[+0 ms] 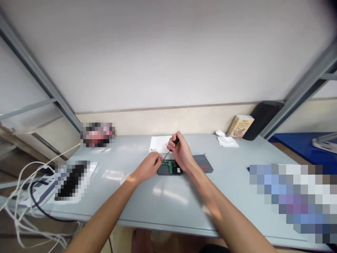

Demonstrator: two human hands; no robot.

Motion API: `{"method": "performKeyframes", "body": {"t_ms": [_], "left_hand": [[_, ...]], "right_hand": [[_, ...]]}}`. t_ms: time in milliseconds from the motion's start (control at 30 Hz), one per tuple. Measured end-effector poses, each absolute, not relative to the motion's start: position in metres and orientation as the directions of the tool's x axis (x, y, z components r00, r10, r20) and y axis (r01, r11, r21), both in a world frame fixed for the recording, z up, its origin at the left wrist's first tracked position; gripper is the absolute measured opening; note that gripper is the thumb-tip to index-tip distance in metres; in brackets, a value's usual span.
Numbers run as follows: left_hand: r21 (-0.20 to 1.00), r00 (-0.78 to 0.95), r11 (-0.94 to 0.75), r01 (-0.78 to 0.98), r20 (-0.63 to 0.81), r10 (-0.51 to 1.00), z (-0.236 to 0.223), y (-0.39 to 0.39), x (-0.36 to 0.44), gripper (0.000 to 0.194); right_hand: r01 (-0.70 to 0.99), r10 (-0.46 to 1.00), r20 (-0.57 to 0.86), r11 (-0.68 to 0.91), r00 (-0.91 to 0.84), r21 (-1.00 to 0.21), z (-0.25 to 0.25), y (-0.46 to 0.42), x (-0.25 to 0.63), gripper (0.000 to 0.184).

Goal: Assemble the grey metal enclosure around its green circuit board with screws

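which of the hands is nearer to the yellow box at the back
Right: the right hand, gripping the screwdriver, is in front and to the left of the yellow box. The left hand, by the left end of the opened device, is farther left.

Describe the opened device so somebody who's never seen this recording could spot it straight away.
On the pale table, find the left hand and right wrist near the middle. The dark, low device lies between them, nearer the viewer than the white sheet. Its exposed green circuit board sets it apart from the grey slab to its right.
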State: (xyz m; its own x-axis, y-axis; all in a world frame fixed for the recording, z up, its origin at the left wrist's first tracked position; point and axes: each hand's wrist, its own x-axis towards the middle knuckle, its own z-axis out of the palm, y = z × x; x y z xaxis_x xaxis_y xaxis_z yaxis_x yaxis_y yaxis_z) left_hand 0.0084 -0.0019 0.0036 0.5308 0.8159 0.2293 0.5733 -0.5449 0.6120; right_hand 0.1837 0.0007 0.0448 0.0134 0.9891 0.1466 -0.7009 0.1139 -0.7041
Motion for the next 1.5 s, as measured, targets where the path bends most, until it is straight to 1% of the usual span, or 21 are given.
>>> {"method": "performKeyframes", "body": {"t_ms": [367, 567, 900, 1100, 1367, 1500], "left_hand": [[0.624, 0.527, -0.534, 0.570, 0.221, 0.821, 0.0058, -0.0031, 0.0094, 0.023], [0.625, 0.530, -0.537, 0.566, 0.222, 0.818, 0.0021, -0.0015, 0.0075, 0.022], [0.612, 0.536, -0.556, 0.562, 0.242, 0.809, -0.0009, 0.0005, 0.0062, 0.024], [0.618, 0.535, -0.554, 0.558, 0.242, 0.810, 0.0008, -0.0003, 0.0065, 0.024], [0.615, 0.533, -0.555, 0.560, 0.245, 0.810, 0.0034, -0.0013, 0.0071, 0.025], [0.613, 0.532, -0.552, 0.566, 0.240, 0.812, 0.0050, -0.0021, 0.0075, 0.025]], "right_hand": [[-0.718, 0.990, 0.138, 0.100, 0.005, -0.689, 0.0469, -0.0015, 0.1827, 0.035], [-0.699, 0.991, 0.133, 0.101, 0.008, -0.708, 0.0470, -0.0007, 0.1844, 0.035], [-0.706, 0.990, 0.143, 0.105, 0.004, -0.701, 0.0454, 0.0000, 0.1835, 0.034], [-0.706, 0.990, 0.143, 0.104, 0.004, -0.700, 0.0455, 0.0002, 0.1832, 0.034], [-0.673, 0.989, 0.147, 0.123, 0.022, -0.730, 0.0452, 0.0009, 0.1842, 0.035], [-0.686, 0.987, 0.158, 0.126, 0.017, -0.716, 0.0456, 0.0003, 0.1836, 0.034]]}}
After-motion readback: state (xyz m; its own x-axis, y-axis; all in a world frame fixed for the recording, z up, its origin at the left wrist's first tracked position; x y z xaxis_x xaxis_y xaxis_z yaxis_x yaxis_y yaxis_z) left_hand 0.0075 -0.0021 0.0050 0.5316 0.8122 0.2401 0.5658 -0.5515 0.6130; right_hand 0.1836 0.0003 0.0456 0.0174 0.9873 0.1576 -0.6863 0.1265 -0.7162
